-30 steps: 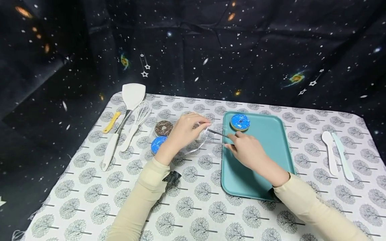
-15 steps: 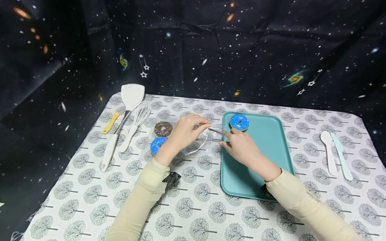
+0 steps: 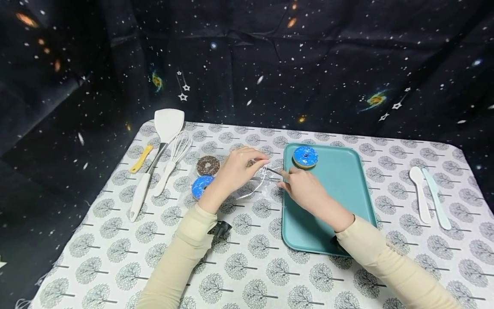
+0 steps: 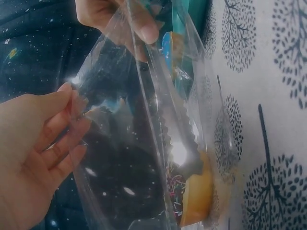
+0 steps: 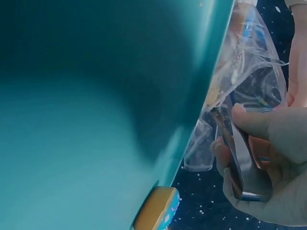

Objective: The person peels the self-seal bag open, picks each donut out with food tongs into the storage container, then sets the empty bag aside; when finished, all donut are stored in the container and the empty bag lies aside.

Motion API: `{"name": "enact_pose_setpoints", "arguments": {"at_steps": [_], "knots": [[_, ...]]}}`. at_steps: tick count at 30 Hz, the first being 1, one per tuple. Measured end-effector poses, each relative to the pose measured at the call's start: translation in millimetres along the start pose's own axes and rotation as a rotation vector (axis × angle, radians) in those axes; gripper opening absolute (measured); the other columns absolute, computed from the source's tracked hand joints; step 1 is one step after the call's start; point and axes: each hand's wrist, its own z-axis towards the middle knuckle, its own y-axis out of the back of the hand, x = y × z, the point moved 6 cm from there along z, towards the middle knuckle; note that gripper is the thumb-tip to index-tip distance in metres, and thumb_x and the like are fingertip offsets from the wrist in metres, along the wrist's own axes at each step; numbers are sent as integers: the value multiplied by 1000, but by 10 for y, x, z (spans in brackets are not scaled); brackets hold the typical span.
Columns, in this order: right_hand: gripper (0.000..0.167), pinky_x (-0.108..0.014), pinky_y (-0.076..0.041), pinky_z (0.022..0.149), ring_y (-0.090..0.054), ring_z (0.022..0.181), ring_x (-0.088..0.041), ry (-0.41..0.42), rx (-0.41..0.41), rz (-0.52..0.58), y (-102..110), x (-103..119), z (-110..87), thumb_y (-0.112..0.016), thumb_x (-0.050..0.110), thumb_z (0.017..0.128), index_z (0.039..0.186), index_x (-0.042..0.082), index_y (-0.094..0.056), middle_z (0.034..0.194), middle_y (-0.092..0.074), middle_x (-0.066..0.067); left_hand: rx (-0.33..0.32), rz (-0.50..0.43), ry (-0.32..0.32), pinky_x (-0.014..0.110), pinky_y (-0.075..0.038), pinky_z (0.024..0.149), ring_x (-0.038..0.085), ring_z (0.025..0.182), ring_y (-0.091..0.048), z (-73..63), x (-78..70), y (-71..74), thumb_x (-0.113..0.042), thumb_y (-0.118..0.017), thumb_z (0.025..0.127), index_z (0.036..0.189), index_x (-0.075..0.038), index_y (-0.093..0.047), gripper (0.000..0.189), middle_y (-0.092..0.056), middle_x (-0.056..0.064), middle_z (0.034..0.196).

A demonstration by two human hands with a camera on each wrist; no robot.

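My left hand (image 3: 239, 168) pinches the rim of a clear plastic bag (image 4: 117, 158), holding its mouth raised. My right hand (image 3: 308, 191) grips metal tongs (image 5: 247, 170) between thumb and fingers. Their serrated ends reach into the bag; in the left wrist view they lie right at a sprinkled chocolate donut (image 4: 197, 199), which is mostly hidden from the head view by my left hand. Also in the bag, left of that hand, are a brown speckled donut (image 3: 208, 165) and a blue donut (image 3: 200, 187).
Beneath my right hand lies a teal tray (image 3: 335, 223) with another blue donut (image 3: 305, 157) at its far left corner. To the left are a white spatula (image 3: 169, 124), a whisk (image 3: 173, 163) and a yellow-handled tool (image 3: 141, 159). A white spoon (image 3: 420, 195) and mint knife (image 3: 437, 199) lie right.
My right hand has moved left with the tongs, taking their ends deeper into the bag. The left hand keeps its pinch on the bag's rim, nearly still.
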Motion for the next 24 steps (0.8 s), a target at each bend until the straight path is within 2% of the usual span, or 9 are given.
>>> {"name": "enact_pose_setpoints", "arguments": {"at_steps": [4, 8, 14, 20, 24], "knots": [[33, -31, -49, 50, -53, 56, -19, 24, -51, -1, 22, 1, 2, -71, 21, 83, 107, -1, -68, 69, -56, -7, 8, -11, 5, 32, -46, 93, 13, 100, -61, 14, -1, 0, -31, -59, 92, 103, -17, -71, 21, -70, -4, 102], [28, -31, -49, 51, -53, 57, -19, 35, -68, -2, 53, 9, 8, -72, 20, 82, 103, 0, -69, 68, -54, -5, 20, -12, 13, 32, -46, 94, 13, 101, -61, 19, 0, -8, -31, -59, 92, 103, -17, -71, 21, -70, -4, 102], [33, -29, -48, 52, -53, 59, -18, 53, -54, 18, 92, 34, -7, -71, 21, 83, 109, 0, -68, 74, -59, -7, 12, 9, 4, 32, -47, 92, 13, 100, -61, 16, 6, -16, -31, -60, 92, 103, -18, -71, 21, -70, -4, 102], [35, -27, -45, 50, -49, 56, -14, 66, -57, 38, 138, 36, -126, -71, 21, 83, 110, -1, -67, 70, -55, -4, 9, 4, 12, 34, -45, 95, 13, 99, -61, 11, 12, -16, -30, -60, 91, 103, -17, -71, 21, -70, -3, 102], [35, -29, -45, 53, -48, 57, -15, 85, -79, 30, 190, 27, -245, -73, 20, 81, 110, 1, -67, 67, -52, -2, 17, 5, 16, 35, -44, 97, 14, 101, -61, -2, 10, -14, -30, -60, 92, 103, -16, -71, 22, -70, -3, 103]]}}
